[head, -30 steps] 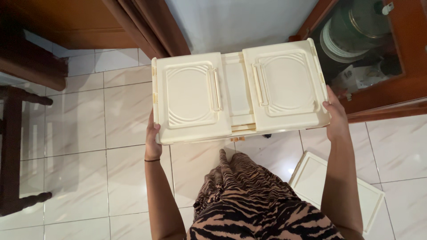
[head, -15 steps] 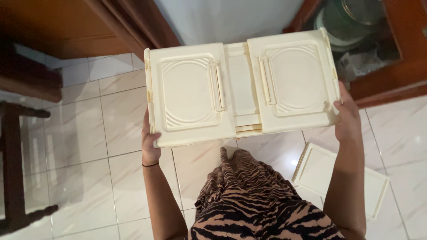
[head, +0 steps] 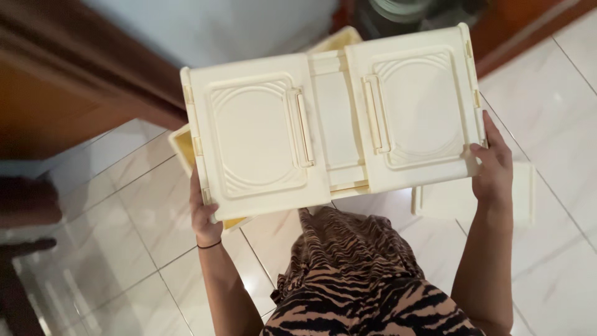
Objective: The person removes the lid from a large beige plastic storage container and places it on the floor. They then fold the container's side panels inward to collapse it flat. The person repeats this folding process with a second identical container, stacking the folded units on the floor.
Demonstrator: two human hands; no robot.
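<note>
White marble-look floor tiles (head: 112, 249) fill the lower frame, with a striped skirt (head: 360, 280) at the bottom centre. Above it, the left hand (head: 205, 214) clasps the lower left edge of a cream plastic cabinet (head: 329, 124) and the right hand (head: 494, 171) grips its right edge, so the cabinet hangs between them mid-frame. A flat cream panel (head: 460, 199) lies on the floor beneath the right hand. Since half a second ago the cabinet has risen and tilted, with dark wooden furniture (head: 74, 106) beyond, upper left.

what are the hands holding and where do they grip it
A cream plastic panel with two doors, held level by its short ends: left hand at the left edge, right hand at the right edge.
</note>
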